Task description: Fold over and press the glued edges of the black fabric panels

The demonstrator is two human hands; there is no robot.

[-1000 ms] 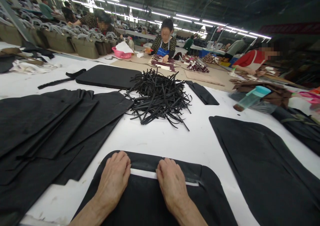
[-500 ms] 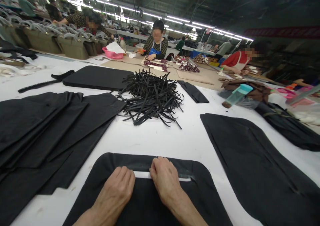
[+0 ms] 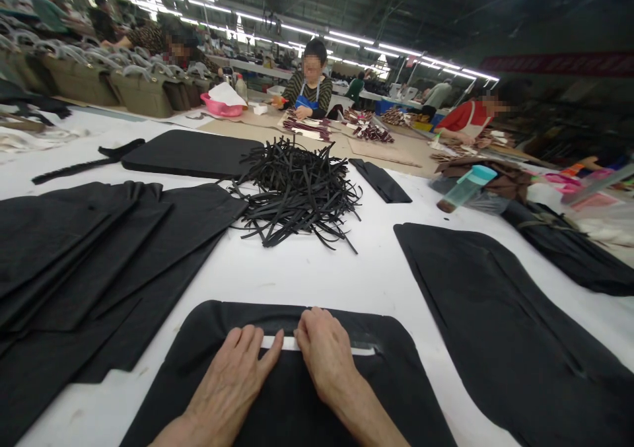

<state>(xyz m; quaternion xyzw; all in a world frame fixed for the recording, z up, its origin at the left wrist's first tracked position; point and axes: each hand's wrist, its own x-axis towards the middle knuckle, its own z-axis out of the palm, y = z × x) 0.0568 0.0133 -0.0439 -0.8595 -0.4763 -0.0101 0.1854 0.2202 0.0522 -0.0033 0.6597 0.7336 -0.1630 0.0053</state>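
White desk (image 3: 307, 269) up front, busy workshop behind, a seated person (image 3: 310, 97) at a far desk. Black panel (image 3: 297, 407) lies at the near edge, a white strip (image 3: 364, 351) running along its slot. Left hand (image 3: 238, 374) flat, fingers spread, tips on the strip. Right hand (image 3: 324, 354) palm down beside it, fingers bent, pressing. Neither grip is clamped on anything. The strip's right end looks settled; the middle seems the part in hand. Heap of black straps (image 3: 297, 189) beyond, stacked panels (image 3: 99, 255) to the left.
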